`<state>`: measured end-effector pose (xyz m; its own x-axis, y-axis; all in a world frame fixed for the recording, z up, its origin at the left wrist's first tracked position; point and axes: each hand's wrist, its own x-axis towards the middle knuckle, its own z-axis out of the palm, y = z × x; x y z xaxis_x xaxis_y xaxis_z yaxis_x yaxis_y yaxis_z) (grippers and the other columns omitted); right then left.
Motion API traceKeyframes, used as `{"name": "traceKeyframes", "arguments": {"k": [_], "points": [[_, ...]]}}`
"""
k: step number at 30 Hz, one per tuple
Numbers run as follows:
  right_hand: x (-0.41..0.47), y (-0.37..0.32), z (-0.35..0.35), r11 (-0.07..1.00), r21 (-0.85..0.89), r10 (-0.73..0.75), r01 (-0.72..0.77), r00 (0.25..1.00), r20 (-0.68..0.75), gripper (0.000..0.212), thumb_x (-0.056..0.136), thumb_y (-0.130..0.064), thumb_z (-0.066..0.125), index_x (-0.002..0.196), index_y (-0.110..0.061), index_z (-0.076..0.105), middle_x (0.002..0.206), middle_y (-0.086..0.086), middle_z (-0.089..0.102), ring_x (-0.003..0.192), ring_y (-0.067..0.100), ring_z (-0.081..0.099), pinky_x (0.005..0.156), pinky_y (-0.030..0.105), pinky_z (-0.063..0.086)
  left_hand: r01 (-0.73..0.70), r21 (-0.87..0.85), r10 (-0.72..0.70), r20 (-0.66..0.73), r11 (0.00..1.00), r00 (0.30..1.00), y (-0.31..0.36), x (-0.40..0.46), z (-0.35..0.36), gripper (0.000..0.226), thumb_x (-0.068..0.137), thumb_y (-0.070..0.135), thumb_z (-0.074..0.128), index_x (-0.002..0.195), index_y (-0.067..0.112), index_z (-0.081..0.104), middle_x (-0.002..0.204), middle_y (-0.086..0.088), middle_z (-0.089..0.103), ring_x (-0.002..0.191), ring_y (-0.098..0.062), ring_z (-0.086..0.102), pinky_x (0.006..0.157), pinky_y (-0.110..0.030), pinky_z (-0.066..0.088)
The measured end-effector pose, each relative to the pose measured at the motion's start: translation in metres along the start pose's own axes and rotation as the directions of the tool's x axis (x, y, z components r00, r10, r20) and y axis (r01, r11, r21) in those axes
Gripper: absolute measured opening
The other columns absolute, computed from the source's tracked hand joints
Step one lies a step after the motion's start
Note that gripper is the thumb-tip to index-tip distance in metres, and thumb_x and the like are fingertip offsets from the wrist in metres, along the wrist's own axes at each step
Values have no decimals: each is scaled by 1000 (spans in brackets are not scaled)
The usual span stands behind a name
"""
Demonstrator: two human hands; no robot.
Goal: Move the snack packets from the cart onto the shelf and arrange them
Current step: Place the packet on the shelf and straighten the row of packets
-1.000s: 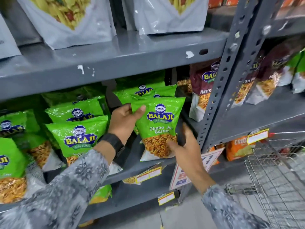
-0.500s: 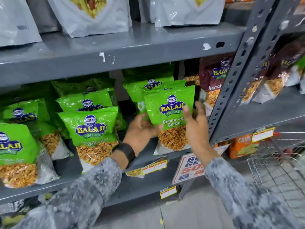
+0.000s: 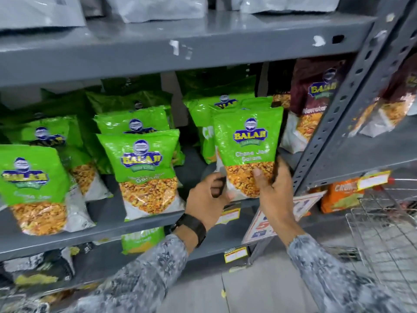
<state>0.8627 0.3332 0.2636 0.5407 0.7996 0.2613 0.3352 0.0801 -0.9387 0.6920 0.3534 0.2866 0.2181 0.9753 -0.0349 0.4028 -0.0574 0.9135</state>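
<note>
At centre right of the frame, the green packet (image 3: 247, 152) stands at the front of the middle shelf (image 3: 158, 224), its base at the shelf's front lip. The right hand (image 3: 274, 190) wraps its lower right corner, thumb pressed on the printed front. The left hand (image 3: 207, 195) is loosely curled at the lower left corner — whether it actually pinches the white edge I cannot tell.

The likely trouble is a forward tip. The packet sits close to the edge, and if both hands let go before it leans back on the green packets behind (image 3: 222, 109), it could slide off toward the floor or the wire cart (image 3: 383, 233) at lower right. A push too far right would crowd it into the maroon packet (image 3: 316, 102) beside it.

Its long axis runs nearly vertical, top tilted slightly right — label facing outward, sealed top up. The front packet (image 3: 146, 172) 1 stack to the left stands similarly.
</note>
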Motion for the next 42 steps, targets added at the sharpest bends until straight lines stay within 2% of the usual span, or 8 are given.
{"name": "traceKeyframes", "arguments": {"k": [4,8,14,22,25,28,34,42], "points": [[-48,-36,31,957,-38,-291,289,943,-164,46,98,-31,63,142,-23,51,133,-4,56,127,21,57,107,34,45,-240,-1,229,-299,971,926,17,-41,-74,26,85,32,72,111,30,69,89,14,74,79,-3,68,75,-15,53],[-76,-59,95,963,-150,-157,225,917,367,29,90,-28,72,118,-20,69,106,-7,58,105,17,59,93,41,52,-263,328,414,-585,907,698,31,-26,-180,26,90,26,65,115,25,64,103,2,65,87,-20,64,81,-41,56],[-82,-45,126,922,-348,17,169,882,472,40,81,-34,75,60,-22,43,52,-5,40,56,18,38,48,23,32,56,176,3,-319,983,948,23,33,-231,27,89,29,70,113,17,73,113,-14,75,90,-20,65,84,-27,50],[-82,-49,129,940,-335,110,57,881,460,9,81,-18,71,82,-27,70,82,-9,71,83,14,67,67,31,47,-110,-89,56,-466,990,883,12,25,-227,48,84,17,76,129,12,60,98,1,67,87,-18,64,88,-35,59],[-49,-82,130,992,27,106,-123,933,344,45,79,-8,75,109,-42,73,93,-22,69,82,-10,64,72,5,45,-139,-134,61,-470,981,881,-21,-6,-205,83,80,18,80,149,21,35,112,14,57,100,-6,61,81,-12,51],[-2,-128,143,936,276,122,-217,938,326,25,88,-22,77,112,-24,71,76,-13,67,52,-10,58,51,4,41,17,-145,-56,-268,989,962,-64,-29,-184,95,76,15,83,151,22,26,111,13,58,93,0,62,67,-9,52],[42,-154,164,975,143,118,-173,936,331,26,88,-20,78,67,-22,63,55,-12,52,52,7,39,51,24,30,185,155,-145,-239,970,960,-106,-36,-171,78,74,32,84,139,19,42,103,-1,67,95,-21,65,81,-33,52],[-23,-127,155,979,194,-68,58,997,42,22,93,-32,72,111,-19,71,90,-8,69,78,-9,61,73,9,45,56,0,-56,-184,998,981,-102,-60,-197,65,80,18,81,136,27,50,110,3,69,102,-18,68,95,-40,57]]}}
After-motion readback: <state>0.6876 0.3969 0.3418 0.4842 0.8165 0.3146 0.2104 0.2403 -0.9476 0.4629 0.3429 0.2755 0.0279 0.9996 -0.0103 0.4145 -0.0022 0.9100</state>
